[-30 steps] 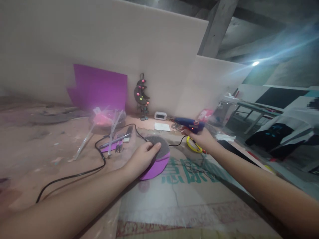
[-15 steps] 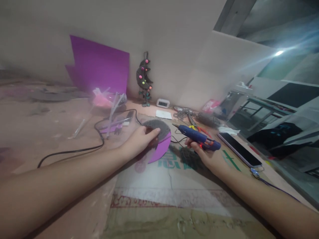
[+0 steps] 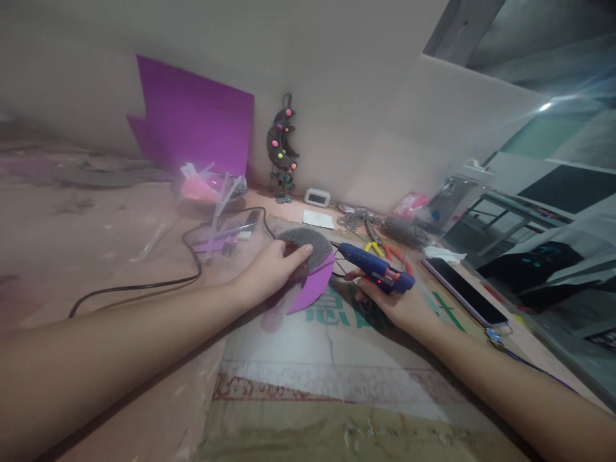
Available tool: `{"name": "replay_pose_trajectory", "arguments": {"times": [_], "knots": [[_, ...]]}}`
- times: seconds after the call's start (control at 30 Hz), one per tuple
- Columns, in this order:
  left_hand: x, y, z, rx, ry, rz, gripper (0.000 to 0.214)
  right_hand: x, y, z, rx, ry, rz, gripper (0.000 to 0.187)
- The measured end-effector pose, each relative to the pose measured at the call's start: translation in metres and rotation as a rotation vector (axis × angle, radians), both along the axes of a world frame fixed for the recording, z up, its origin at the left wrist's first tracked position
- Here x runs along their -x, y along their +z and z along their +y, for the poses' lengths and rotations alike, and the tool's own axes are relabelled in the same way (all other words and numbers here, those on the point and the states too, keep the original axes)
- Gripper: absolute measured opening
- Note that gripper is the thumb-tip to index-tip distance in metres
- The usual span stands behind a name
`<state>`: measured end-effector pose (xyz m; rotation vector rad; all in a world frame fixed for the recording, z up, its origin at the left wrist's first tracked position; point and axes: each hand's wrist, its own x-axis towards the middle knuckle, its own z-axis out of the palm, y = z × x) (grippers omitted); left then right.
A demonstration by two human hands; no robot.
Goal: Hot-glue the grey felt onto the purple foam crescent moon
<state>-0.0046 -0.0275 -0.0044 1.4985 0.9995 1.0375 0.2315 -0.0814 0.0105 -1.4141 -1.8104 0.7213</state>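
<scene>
The left hand [image 3: 282, 263] grasps a curved purple board piece [image 3: 311, 289] that is partly wound with gray yarn [image 3: 318, 247], thumb on top of the winding and the other fingers mostly hidden below. The piece is over the middle of a printed cardboard sheet [image 3: 274, 430] on the table [image 3: 120, 231], its bare purple end tapering toward the table's near edge. The right hand [image 3: 385, 298] is closed around the handle of a blue hot glue gun [image 3: 368, 260], a small red light showing on it. The nozzle points at the piece's right rim, very near; whether it touches, I cannot tell.

Just beyond the glue gun lie red-handled pliers [image 3: 372, 232]. A smartphone [image 3: 464, 292] lies along the table's right edge. By the far edge are a white digital clock [image 3: 317, 197] and, nearer, a white card [image 3: 318, 219]. Against the wall behind that edge are a gray crescent ornament [image 3: 279, 144] dotted with colored balls and, left of it, a large purple sheet [image 3: 197, 115]. A black cable [image 3: 144, 286] snakes across the table's left part.
</scene>
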Motion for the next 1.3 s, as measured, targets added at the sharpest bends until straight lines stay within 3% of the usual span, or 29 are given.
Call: {"name": "replay_pose_trajectory", "arguments": {"times": [0.17,0.33,0.53,0.63,0.7,0.8,0.9,1.03,1.17,1.3], "knots": [[0.0,-0.001,0.004,-0.023,0.02,-0.037,0.038,-0.003,-0.001,-0.004,0.03,0.021,0.031,0.027],[0.0,-0.004,0.007,-0.021,0.059,-0.102,0.034,-0.005,-0.001,-0.009,-0.093,0.055,-0.042,0.02],[0.001,-0.01,0.01,-0.042,0.068,-0.113,0.035,-0.014,0.0,-0.017,-0.419,0.289,-0.319,0.024],[0.0,-0.009,0.009,-0.022,0.072,-0.183,0.032,-0.015,-0.001,-0.02,-0.478,0.404,-0.327,0.027],[-0.001,-0.007,0.008,-0.019,0.061,-0.214,0.032,-0.013,0.001,-0.021,-0.481,0.442,-0.326,0.015],[-0.002,-0.005,0.007,-0.014,0.041,-0.218,0.032,-0.009,0.007,-0.02,-0.562,0.431,-0.305,0.011],[-0.002,-0.004,0.008,-0.043,0.057,-0.153,0.033,-0.006,0.009,-0.017,-0.66,0.293,-0.284,0.01],[0.0,-0.004,0.007,-0.063,0.051,-0.079,0.034,-0.007,0.003,-0.012,-0.514,0.107,-0.279,0.023],[0.001,-0.005,0.007,-0.081,0.044,-0.071,0.036,-0.008,0.0,-0.01,-0.342,0.216,-0.257,0.022],[0.001,-0.008,0.01,-0.032,0.046,-0.113,0.036,-0.012,0.003,-0.013,-0.373,0.396,-0.353,0.034]]}}
